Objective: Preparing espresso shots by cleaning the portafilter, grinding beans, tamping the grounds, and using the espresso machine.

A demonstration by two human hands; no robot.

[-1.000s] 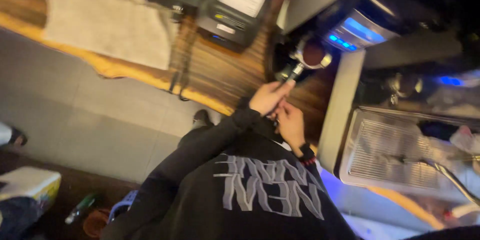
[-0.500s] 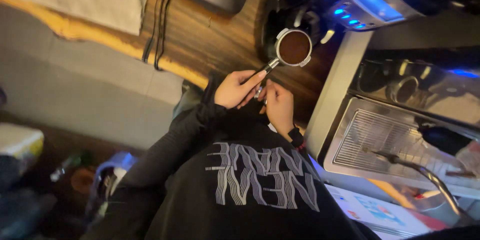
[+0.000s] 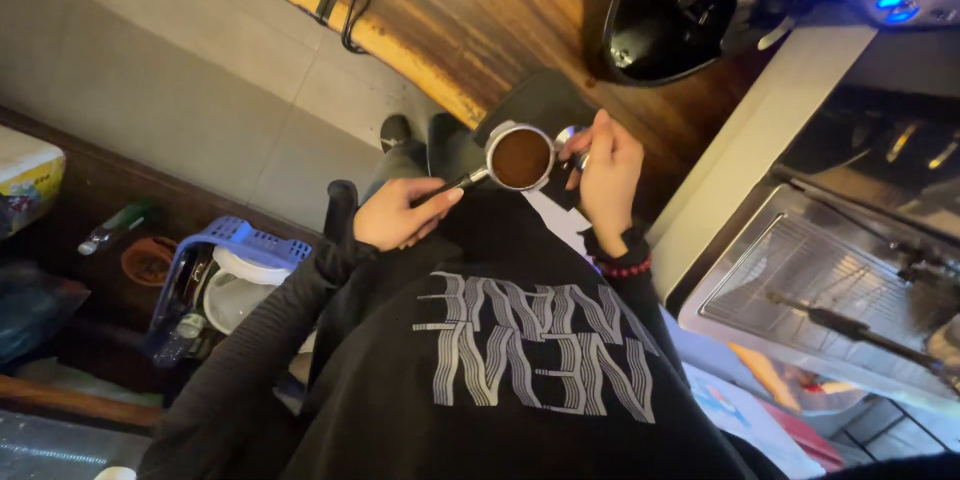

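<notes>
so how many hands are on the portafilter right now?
2. The left hand grips the handle of the portafilter; the right hand is curled at the far side of its basket, which is full of coffee grounds. No other hands in view.

My left hand (image 3: 395, 215) sits curled in front of my chest, fingers wrapped shut around a slim handle, thumb lying along the top. My right hand (image 3: 607, 175) is raised a little further out, fingers bent and pinched together, a beaded band at the wrist. Both arms wear dark sleeves.
</notes>
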